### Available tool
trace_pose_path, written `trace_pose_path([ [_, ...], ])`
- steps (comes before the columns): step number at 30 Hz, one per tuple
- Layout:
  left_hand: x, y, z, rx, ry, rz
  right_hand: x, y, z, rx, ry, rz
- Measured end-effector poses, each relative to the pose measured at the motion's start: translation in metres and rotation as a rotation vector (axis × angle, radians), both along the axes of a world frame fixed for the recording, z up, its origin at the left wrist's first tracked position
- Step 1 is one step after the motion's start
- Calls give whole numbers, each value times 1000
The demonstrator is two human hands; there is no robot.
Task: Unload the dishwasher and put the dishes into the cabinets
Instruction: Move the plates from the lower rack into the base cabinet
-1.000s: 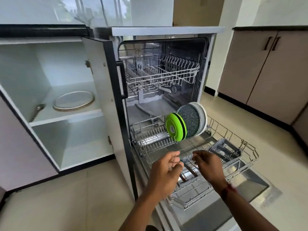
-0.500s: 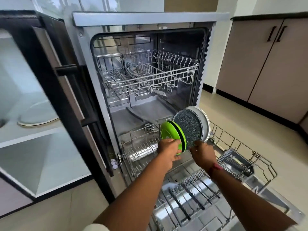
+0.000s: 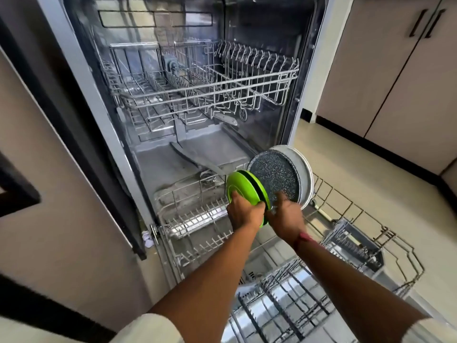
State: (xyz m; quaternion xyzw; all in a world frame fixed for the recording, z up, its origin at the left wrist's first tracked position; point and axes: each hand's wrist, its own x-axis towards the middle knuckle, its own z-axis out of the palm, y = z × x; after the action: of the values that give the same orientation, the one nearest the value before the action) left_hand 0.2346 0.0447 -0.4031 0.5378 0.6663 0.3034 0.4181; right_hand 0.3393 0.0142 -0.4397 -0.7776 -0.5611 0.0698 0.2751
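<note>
Lime-green round plates (image 3: 243,186), two of them, glossy and smooth, stand on edge close together at the rear of the grey wire lower rack (image 3: 195,219), which is drawn out of the tub. Just behind them stands a dark speckled round plate (image 3: 274,175) with a granular matte face, and behind that a pale grey round plate (image 3: 304,174) with a raised rim. The left hand (image 3: 243,215) grips the lower rim of the lime-green round plates, thumb on the front face, fingers curled round the edge. The right hand (image 3: 286,219) pinches the lower rim of the dark speckled round plate, thumb on its face; its other fingers are hidden. A red wristband (image 3: 304,237) circles the right wrist. The metal wire upper rack (image 3: 205,87), lined with thin tines, sits inside the steel-walled dishwasher tub (image 3: 259,28). A grey slotted cutlery basket (image 3: 356,246) sits at the right of the lower rack. Beige flat cabinet doors (image 3: 385,82) with dark bar handles stand at the right.
</note>
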Motion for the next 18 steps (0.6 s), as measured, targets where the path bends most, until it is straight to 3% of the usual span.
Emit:
trace_pose_path([
  [9, -2, 0, 3, 37, 35, -81, 1, 10, -12, 86, 36, 30],
  [18, 1, -20, 35, 118, -14, 45, -7, -19, 20, 145, -14, -61],
])
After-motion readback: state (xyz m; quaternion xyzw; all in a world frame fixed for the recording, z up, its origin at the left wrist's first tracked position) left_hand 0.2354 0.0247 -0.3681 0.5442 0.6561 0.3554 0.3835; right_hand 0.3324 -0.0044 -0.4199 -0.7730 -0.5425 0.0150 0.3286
